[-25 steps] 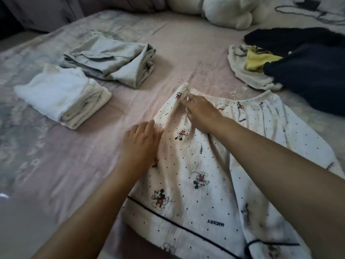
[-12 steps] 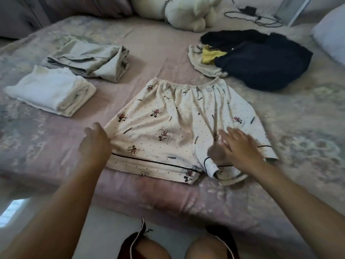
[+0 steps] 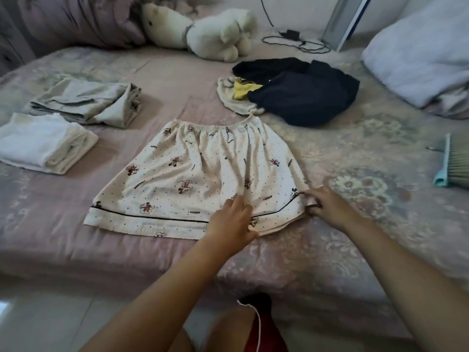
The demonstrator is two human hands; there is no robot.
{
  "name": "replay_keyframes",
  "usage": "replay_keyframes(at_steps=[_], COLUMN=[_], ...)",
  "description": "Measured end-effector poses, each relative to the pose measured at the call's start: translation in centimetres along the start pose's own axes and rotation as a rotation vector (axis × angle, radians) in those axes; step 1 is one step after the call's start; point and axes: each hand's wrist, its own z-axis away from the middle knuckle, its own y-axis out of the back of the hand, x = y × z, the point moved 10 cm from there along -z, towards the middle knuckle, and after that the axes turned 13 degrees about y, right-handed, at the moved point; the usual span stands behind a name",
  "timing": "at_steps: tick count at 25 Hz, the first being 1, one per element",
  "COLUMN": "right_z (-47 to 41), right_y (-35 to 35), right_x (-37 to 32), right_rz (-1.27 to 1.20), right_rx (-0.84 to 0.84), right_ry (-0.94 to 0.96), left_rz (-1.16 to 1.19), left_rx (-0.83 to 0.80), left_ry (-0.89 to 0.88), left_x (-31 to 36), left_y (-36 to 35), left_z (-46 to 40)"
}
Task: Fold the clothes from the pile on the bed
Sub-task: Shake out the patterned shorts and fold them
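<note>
Containers: none in view; every item lies loose on the bed (image 3: pixel 330 250).

Surface: bed with a pink floral cover, its near edge just below your hands. Pale tiled floor (image 3: pixel 50 321) in front of it.

Item 1: printed shorts (image 3: pixel 198 174), cream with cartoon mice and dark piping, spread flat at the middle of the bed, waistband on the far side of your fingers, hem at them.

Item 2: unfolded pile (image 3: pixel 299 97), dark navy garments over a cream piece and a yellow piece, beyond your right fingers and just past the waistband.

Item 3: folded grey garment (image 3: pixel 86 102), far to the left of your left fingers.

Item 4: folded white garment (image 3: pixel 43 143), nearer than the grey one and just beside it.

Item 5: white plush toy (image 3: pixel 210 34) against the bedding at the far edge.

Item 6: black cable and charger (image 3: pixel 294 39), to the right of the toy.

Item 7: pale pillow (image 3: pixel 418 52), far right.

Item 8: teal-handled brush (image 3: pixel 451 163), right edge, well apart from your right fingers.

Fingers: your left hand (image 3: pixel 233 219) rests on the hem near the middle of the shorts, fingers (image 3: pixel 237 203) curled into the cloth; whether they pinch it cannot be told. Your right hand (image 3: pixel 327 204) is at the right hem corner, fingers (image 3: pixel 313 208) narrowed and gripping the folded edge.
</note>
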Motion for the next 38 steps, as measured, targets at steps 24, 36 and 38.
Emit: replay_keyframes(at_steps=[24,36,38], right_z=[2.4,-7.1,-11.0], right_y=[5.4,-7.2,-9.0], right_x=[3.0,-20.2,-24.4], right_rz=[0.218,0.168,0.169], right_rx=[0.189,-0.146,-0.212], right_ry=[-0.167,0.297,0.374], left_rz=[-0.141,-0.120,-0.079], left_rx=[-0.134,-0.035,-0.035], left_ry=[-0.149,0.270,0.342], left_x=[-0.7,-20.1,-23.1], left_y=[-3.9,-0.5,-1.1], left_z=[0.4,-1.1,-1.0])
